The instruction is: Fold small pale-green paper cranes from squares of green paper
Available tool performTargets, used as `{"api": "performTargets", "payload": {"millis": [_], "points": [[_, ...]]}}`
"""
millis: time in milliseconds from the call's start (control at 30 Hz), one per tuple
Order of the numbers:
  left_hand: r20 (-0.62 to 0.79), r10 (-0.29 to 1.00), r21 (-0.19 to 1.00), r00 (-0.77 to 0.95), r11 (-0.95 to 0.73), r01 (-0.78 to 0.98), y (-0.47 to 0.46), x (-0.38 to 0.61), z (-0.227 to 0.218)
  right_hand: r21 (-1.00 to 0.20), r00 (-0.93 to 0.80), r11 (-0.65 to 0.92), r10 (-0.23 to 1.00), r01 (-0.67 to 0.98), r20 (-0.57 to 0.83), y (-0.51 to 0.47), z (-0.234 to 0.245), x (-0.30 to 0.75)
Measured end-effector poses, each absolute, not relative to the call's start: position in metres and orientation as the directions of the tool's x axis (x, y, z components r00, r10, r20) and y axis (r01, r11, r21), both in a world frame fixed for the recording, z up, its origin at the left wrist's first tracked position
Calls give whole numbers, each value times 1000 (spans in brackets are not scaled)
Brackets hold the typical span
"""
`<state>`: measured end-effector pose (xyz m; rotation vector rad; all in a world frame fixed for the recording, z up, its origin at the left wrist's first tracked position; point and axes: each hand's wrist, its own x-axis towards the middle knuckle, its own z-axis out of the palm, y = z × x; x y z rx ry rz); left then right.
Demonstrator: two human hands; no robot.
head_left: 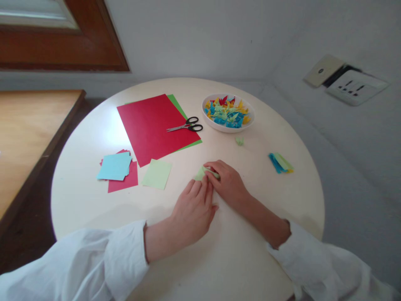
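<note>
Hands bent over a white round table (90,209), a person in white sleeves works a piece of pale green paper (199,173) near the table's middle. The right hand (230,184) pinches its right side between thumb and curled fingers; the left hand (194,209) lays nearly straight fingertips at its near edge — whether they also grip cannot be told. Beyond, a white bowl (228,130) brims with colorful folded paper pieces (228,115), near black-handled scissors (187,125) resting on a red sheet (150,129).
</note>
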<state>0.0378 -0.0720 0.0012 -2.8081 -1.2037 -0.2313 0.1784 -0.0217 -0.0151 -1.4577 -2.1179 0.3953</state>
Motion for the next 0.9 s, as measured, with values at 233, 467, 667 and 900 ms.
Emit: {"api": "performTargets", "payload": {"millis": [233,467,667,900], "points": [[149,747,13,648,-657,754,-70,38,1,-616,-124,320,932,720,339,-27,-15,192],[127,762,57,635,-645,762,-65,42,3,-875,144,148,960,462,239,-30,-18,207],[134,788,59,600,-611,789,-62,48,5,-902,153,142,963,409,221,-29,-18,208],[157,804,39,573,-585,810,-63,53,5,-694,-48,407,879,594,475,-41,-9,203]]}}
